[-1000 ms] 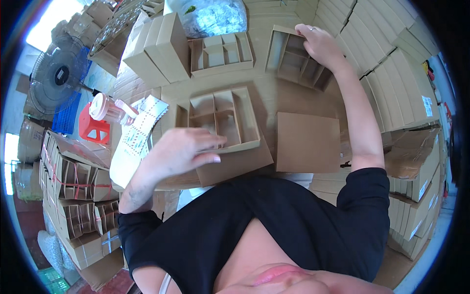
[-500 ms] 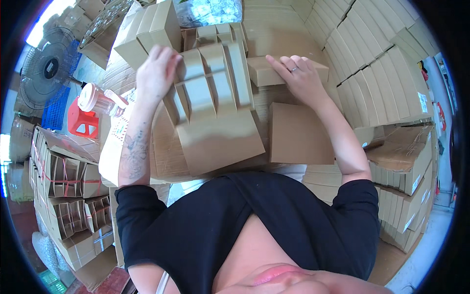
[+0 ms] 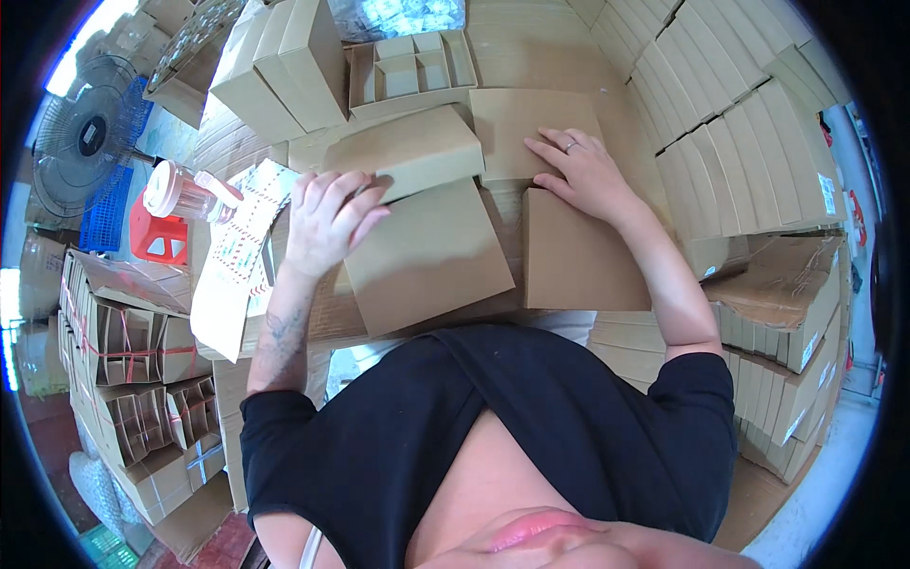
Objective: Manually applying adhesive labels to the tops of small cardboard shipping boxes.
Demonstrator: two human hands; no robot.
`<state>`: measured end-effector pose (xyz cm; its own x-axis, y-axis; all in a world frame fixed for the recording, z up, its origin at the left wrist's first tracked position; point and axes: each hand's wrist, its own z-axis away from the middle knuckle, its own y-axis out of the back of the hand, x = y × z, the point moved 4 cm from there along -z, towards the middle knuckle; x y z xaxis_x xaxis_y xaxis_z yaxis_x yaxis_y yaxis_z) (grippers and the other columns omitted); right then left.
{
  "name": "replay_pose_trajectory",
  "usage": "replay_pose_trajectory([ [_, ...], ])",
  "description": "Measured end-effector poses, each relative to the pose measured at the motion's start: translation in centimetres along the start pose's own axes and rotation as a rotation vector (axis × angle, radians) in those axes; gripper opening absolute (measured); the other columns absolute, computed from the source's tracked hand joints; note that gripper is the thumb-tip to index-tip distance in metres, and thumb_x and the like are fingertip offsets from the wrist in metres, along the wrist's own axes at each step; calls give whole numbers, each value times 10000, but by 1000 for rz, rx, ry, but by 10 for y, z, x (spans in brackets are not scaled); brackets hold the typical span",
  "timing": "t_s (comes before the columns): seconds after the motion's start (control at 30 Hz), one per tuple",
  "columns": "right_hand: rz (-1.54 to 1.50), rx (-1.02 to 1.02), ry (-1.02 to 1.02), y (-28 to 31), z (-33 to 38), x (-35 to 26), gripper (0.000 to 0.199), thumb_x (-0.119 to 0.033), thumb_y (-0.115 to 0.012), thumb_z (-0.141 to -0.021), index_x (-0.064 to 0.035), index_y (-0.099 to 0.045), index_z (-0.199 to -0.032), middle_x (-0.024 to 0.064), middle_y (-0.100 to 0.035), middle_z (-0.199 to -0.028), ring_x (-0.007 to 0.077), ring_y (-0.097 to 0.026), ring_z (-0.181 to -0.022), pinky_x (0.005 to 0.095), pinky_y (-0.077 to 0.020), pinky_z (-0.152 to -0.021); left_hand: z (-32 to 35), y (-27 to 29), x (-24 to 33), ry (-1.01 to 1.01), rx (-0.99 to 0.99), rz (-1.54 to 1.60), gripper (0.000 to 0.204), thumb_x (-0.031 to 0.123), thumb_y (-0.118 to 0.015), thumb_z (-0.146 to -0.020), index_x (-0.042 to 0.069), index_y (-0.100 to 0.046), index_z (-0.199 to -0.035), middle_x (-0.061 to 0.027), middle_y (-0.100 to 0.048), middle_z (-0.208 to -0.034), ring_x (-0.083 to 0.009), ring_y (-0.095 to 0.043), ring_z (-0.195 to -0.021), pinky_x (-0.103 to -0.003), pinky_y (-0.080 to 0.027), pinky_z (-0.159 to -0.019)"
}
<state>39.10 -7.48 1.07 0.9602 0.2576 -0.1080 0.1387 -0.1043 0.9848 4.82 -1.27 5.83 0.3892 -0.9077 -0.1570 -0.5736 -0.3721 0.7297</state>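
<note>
A closed-looking brown cardboard box lies slightly turned at the centre of the work surface, and a flat cardboard panel is in front of it. At the box's front left corner is my left hand, fingers bent and thumb apart, with nothing visibly gripped. Fingers spread, my right hand rests on another brown box to the right. Nearer me, below that hand, lies a further brown box. Behind the centre box, a cardboard tray with dividers shows its open compartments.
Upright boxes stand at the back left, beside a clear plastic bag. Stacked cartons wall the right side. On the left are a printed paper, a lidded cup, a red stool, a fan and tied cartons.
The divided tray that was tilted up in the middle no longer shows its compartments; a plain box face lies there. My left hand has come nearer me, and my right hand has lowered slightly.
</note>
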Motion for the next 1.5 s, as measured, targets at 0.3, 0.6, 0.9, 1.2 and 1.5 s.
replay_pose_trajectory([
  [0.3, -30, 113, -7, -8, 7, -29, 707, -538, -563, -908, -165, -398, -1485, 132, -373, -1515, 333, -311, -1404, 492, -199, -1163, 11, -30, 24, 392, -282, -164, 563, 451, -679, -851, 242, -569, -1363, -50, -517, -1364, -279, -454, -1257, -537, -349, -1008],
  [0.6, 41, 98, 89, -17, -15, -39, 735, -604, -469, -928, -184, -340, -1517, 146, -336, -1547, 341, -282, -1438, 515, -172, -1177, 13, -52, 19, 693, -288, -202, 722, 486, -657, -862, 310, -384, -1507, -124, -327, -1544, -410, -301, -1398, -713, -275, -1051],
  [0.9, -69, 17, 196, -9, 2, -40, 648, -594, -492, -920, -186, -492, -1423, 164, -433, -1479, 361, -371, -1385, 532, -241, -1153, 36, -26, 23, 608, -421, -47, 857, 507, -697, -804, 325, -301, -1542, -150, -214, -1606, -451, -190, -1457, -721, -200, -1092],
  [1.2, -49, 55, 134, -10, -7, -38, 742, -671, -395, -926, -148, -445, -1451, 163, -423, -1454, 364, -353, -1378, 526, -220, -1160, 27, -43, 25, 611, -498, 0, 575, 508, -577, -926, 304, -474, -1454, -116, -391, -1524, -444, -371, -1369, -548, -450, -1016],
  [1.5, 39, 136, 136, -18, -31, -22, 642, -582, -450, -950, -144, -480, -1419, 172, -451, -1426, 362, -404, -1336, 523, -263, -1136, 4, -65, 18, 530, -337, 168, 377, 412, -653, -892, 262, -638, -1238, -14, -549, -1281, -301, -482, -1204, -485, -457, -926],
])
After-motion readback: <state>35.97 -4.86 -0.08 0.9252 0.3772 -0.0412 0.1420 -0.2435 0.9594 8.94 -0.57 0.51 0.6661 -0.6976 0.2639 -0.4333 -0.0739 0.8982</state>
